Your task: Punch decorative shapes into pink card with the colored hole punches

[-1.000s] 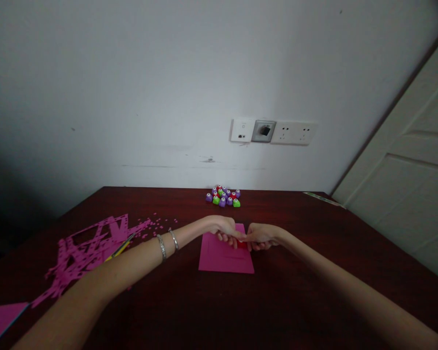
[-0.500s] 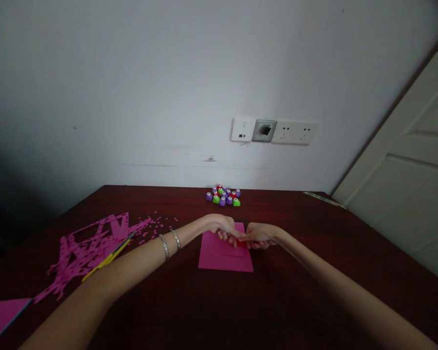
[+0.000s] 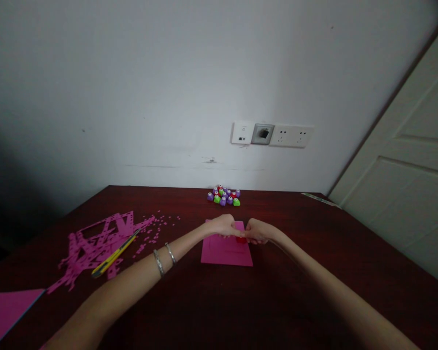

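Currently: left hand (image 3: 222, 227) and right hand (image 3: 256, 231) both pinch red punch (image 3: 242, 239) | on pink card (image 3: 224, 252), mid-worktop toward far edge | small, rigid, probably light; card thin, bendable — grip punch sides.

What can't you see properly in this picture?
- The small red thing between the left hand and right hand: head view, mostly covered by fingers, so its shape is unclear.
- The far edge of the pink sheet: hidden under both hands.
- The little colourful punches by the wall: too small to tell their patterns.
- The pink paper at lower left: cut off by the picture's edge.
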A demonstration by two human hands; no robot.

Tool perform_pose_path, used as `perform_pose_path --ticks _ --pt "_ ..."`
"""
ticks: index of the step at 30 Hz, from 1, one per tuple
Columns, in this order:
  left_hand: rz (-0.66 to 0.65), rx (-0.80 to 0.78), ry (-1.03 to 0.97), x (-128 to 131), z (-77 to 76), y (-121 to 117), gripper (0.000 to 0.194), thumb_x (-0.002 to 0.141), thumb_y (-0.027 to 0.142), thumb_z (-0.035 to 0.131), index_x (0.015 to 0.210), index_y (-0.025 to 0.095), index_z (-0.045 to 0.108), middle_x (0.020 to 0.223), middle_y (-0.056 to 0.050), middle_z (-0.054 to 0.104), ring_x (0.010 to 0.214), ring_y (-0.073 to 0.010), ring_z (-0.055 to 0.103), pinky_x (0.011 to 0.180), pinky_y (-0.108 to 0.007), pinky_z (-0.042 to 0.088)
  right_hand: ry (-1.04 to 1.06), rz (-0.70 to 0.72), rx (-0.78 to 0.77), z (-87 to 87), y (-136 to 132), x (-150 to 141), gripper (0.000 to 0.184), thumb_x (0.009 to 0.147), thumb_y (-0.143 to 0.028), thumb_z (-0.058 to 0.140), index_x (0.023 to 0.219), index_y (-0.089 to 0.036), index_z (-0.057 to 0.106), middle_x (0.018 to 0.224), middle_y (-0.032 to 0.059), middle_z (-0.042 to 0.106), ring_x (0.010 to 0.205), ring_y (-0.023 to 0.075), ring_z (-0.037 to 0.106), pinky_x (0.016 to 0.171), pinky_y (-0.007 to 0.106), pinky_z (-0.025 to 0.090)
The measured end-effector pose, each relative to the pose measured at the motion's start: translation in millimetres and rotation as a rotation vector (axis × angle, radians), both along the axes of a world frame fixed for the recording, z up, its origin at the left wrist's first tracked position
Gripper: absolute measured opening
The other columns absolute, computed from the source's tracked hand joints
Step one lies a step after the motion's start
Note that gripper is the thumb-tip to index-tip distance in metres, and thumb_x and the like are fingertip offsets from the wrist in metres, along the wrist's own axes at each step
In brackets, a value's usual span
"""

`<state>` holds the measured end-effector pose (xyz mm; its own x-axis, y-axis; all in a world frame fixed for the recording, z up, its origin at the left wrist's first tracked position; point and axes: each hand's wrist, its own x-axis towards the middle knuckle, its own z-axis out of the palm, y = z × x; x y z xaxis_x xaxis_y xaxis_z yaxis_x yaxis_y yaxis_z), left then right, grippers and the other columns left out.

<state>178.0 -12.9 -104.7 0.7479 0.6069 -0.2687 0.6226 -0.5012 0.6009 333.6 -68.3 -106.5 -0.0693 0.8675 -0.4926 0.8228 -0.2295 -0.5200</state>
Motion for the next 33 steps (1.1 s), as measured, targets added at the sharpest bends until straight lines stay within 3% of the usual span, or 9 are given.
perform_pose_path --ticks 5,9,14,19,25,28,33 --pt "0.029 0.107 -0.015 -22.3 -21.0 -5.9 0.035 0.066 0.045 0.066 0.056 0.014 0.057 0.050 0.002 0.051 0.047 -0.0092 0.045 0.046 -0.021 0.030 -0.055 -0.023 0.192 -4.9 -7.6 -2.9 0.045 0.078 -0.046 0.055 0.045 -0.017 0.048 0.041 -0.0006 0.049 0.034 0.0066 0.040 0.039 0.021 0.031" --pt "0.026 0.103 -0.039 -28.7 -34.3 -10.2 0.021 0.066 0.034 0.068 0.065 0.014 0.061 0.058 0.002 0.055 0.052 -0.0100 0.048 0.049 -0.021 0.032 -0.147 -0.054 0.363 -9.0 -17.2 -7.4 0.038 0.080 -0.043 0.055 0.052 -0.016 0.053 0.048 0.0037 0.057 0.043 0.0111 0.051 0.046 0.022 0.034" --pt "0.045 0.119 -0.025 -27.0 -39.5 -11.6 0.017 0.069 0.031 0.066 0.065 0.015 0.060 0.058 0.002 0.053 0.053 -0.0103 0.047 0.050 -0.022 0.031 -0.291 -0.074 0.527 -13.4 -31.1 -15.2 0.030 0.081 -0.043 0.055 0.069 -0.016 0.059 0.075 0.0122 0.066 0.074 0.0228 0.062 0.058 0.026 0.036" --pt "0.030 0.126 -0.045 -27.3 -39.6 -11.6 0.017 0.069 0.031 0.066 0.068 0.015 0.060 0.059 0.003 0.053 0.055 -0.0107 0.047 0.051 -0.022 0.032 -0.500 -0.064 0.690 -10.0 -40.9 -19.8 0.032 0.087 -0.048 0.044 0.087 -0.017 0.055 0.083 0.0108 0.064 0.072 0.0240 0.062 0.055 0.028 0.036" --pt "0.026 0.112 -0.044 -28.8 -36.3 -12.7 0.019 0.070 0.031 0.067 0.067 0.015 0.058 0.061 0.002 0.053 0.056 -0.0104 0.047 0.052 -0.023 0.031 -0.249 0.039 0.731 -1.7 -36.1 1.0 0.028 0.081 -0.047 0.054 0.082 -0.019 0.056 0.084 0.0046 0.059 0.070 0.0166 0.057 0.059 0.026 0.039" --pt "0.014 0.095 -0.061 -30.0 -35.1 -12.9 0.019 0.071 0.031 0.067 0.068 0.015 0.057 0.063 0.003 0.052 0.056 -0.0097 0.046 0.052 -0.022 0.032 -0.088 0.138 0.686 -5.9 -32.3 11.3 0.027 0.077 -0.044 0.059 0.086 -0.019 0.061 0.086 0.0047 0.058 0.073 0.0160 0.056 0.065 0.027 0.041" --pt "0.022 0.078 -0.050 -30.8 -31.3 -15.0 0.019 0.071 0.031 0.066 0.068 0.016 0.055 0.063 0.003 0.052 0.057 -0.0095 0.046 0.052 -0.022 0.032 -0.008 0.205 0.622 -17.5 -29.1 16.1 0.030 0.072 -0.038 0.064 0.094 -0.017 0.064 0.089 0.0059 0.058 0.076 0.0173 0.056 0.068 0.028 0.042"
